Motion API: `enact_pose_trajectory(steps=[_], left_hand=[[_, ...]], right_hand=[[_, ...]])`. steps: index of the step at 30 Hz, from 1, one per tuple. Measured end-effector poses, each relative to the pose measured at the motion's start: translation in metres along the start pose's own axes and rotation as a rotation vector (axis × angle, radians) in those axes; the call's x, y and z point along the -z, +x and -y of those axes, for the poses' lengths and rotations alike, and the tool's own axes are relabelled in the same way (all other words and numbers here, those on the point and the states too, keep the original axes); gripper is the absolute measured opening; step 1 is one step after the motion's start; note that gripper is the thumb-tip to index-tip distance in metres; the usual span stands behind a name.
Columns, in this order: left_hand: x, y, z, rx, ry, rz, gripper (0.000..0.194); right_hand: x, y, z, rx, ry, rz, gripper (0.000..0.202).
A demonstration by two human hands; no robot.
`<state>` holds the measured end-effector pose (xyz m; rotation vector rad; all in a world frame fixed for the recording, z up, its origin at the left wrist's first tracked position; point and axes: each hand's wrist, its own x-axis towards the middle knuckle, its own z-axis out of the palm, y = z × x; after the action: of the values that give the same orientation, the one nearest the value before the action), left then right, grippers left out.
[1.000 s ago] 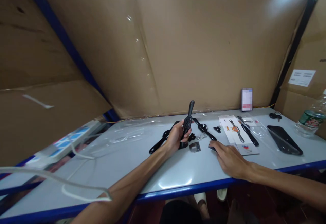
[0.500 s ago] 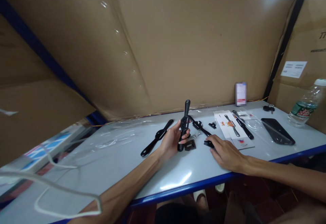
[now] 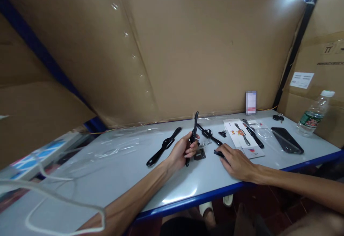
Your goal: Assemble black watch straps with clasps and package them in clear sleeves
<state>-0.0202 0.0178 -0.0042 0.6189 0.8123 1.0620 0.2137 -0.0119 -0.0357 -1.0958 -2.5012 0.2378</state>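
Note:
Upright in my left hand (image 3: 182, 150) is a black two-handled tool (image 3: 196, 123), its fingers wrapped round the middle. My right hand (image 3: 236, 162) rests low over the table, its fingers closed on a small black part (image 3: 219, 153). Left of my left hand lies a second black tool (image 3: 163, 147). A third black tool (image 3: 208, 133) lies between the hands, its lower end near my right fingertips. Flat metal plates (image 3: 200, 154) and small screws (image 3: 205, 144) are beside my left hand. Behind my right hand sits a small black clamp piece (image 3: 222, 134).
Printed cards (image 3: 238, 134) and another black tool (image 3: 254, 134) lie at the right, with a dark phone (image 3: 287, 140), keys (image 3: 278, 117) and a bottle (image 3: 311, 118). A lit phone (image 3: 251, 102) leans on the cardboard. A white cable (image 3: 53, 194) crosses the left front.
The tool in my left hand has turned and shows more of its narrow side. My right hand stays near the same spot with the small part. The view has shifted slightly.

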Motion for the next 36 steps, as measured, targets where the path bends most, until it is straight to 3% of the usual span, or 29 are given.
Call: enact_pose_trajectory(steps=[10, 15, 19, 24, 28, 33, 36], left_hand=[[-0.007, -0.002, -0.004, -0.01, -0.071, 0.038, 0.024], [-0.01, -0.006, -0.005, 0.056, -0.131, 0.039, 0.021], [-0.011, -0.007, -0.004, 0.046, -0.071, 0.025, 0.023], [-0.009, -0.007, -0.008, -0.061, 0.057, -0.048, 0.028], [-0.006, -0.005, -0.009, -0.04, 0.053, -0.05, 0.033], [-0.001, 0.0, -0.005, 0.007, 0.021, -0.007, 0.03], [0.002, 0.003, -0.001, 0.016, 0.0, 0.049, 0.027]], right_hand=[[0.005, -0.001, 0.005, -0.027, -0.061, 0.045, 0.032], [0.005, 0.0, 0.005, -0.007, -0.079, 0.051, 0.031], [0.005, 0.001, 0.005, -0.002, -0.082, 0.06, 0.031], [0.004, 0.0, 0.005, -0.003, -0.068, 0.046, 0.03], [0.005, 0.0, 0.006, -0.018, -0.003, 0.014, 0.027], [0.019, 0.012, -0.012, -0.052, 0.021, -0.167, 0.025], [0.033, 0.024, -0.033, -0.136, -0.152, -0.128, 0.025]])
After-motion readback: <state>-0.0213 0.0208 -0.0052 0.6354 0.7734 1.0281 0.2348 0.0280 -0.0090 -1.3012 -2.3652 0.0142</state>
